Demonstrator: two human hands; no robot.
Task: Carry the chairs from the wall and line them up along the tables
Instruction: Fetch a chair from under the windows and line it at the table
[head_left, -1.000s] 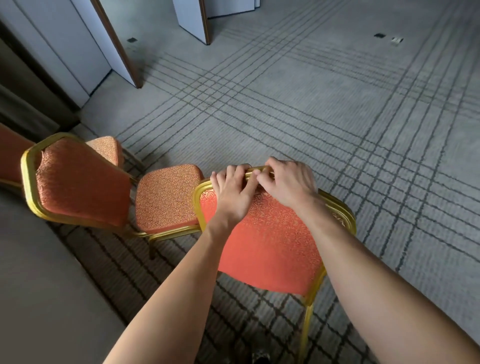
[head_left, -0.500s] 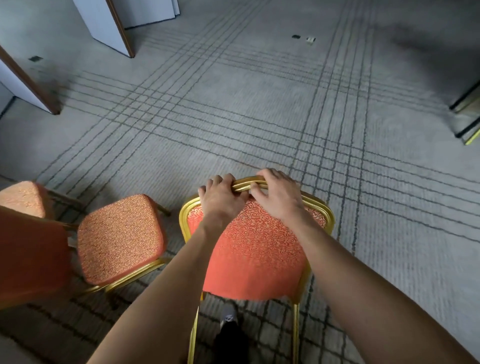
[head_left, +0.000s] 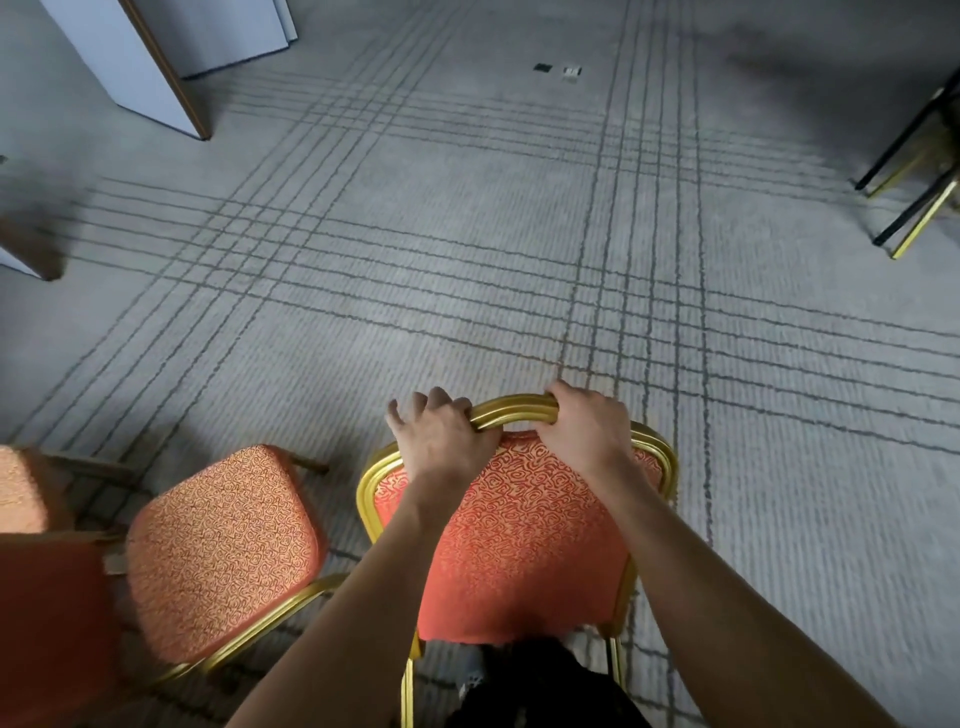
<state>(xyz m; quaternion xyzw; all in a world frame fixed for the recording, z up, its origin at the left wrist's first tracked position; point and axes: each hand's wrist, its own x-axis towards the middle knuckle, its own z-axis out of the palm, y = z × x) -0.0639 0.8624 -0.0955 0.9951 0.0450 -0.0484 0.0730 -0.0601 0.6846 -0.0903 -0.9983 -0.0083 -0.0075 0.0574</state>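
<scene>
An orange patterned chair with a gold metal frame (head_left: 519, 535) is right in front of me, its backrest facing me. My left hand (head_left: 441, 441) and my right hand (head_left: 587, 431) both grip the top rail of that backrest, a short stretch of gold rail showing between them. The chair's seat is hidden behind the backrest. To its left a second matching chair shows its seat (head_left: 218, 551), and a third chair's seat (head_left: 21, 488) is at the left edge.
Grey carpet with dark crossing lines (head_left: 467, 260) spreads ahead. Folding wall panels (head_left: 156, 67) stand at the far left. Black and gold furniture legs (head_left: 914, 182) show at the far right edge. My dark trousers and shoe are below the chair.
The view has swung right and the held chair with it; the neighbouring chairs slid left in frame, legs at the right came into sight. My hands have spread slightly apart on the rail.
</scene>
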